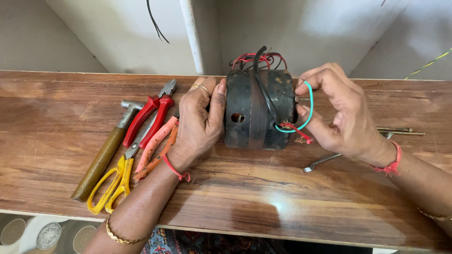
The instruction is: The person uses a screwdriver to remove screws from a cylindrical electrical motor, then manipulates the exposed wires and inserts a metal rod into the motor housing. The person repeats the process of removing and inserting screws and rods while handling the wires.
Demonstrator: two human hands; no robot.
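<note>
Black motor stands between left hand and right hand.

Both hands wear red wrist threads, gold bangles, one ring.

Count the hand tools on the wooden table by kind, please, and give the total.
Hammer: 1
Red-handled pliers: 1
Orange-handled pliers: 1
Yellow-handled scissors: 1
Metal spanner: 1
Total: 5

The left hand steadies the dark motor and the right hand holds its green wire; neither is counted.
</note>
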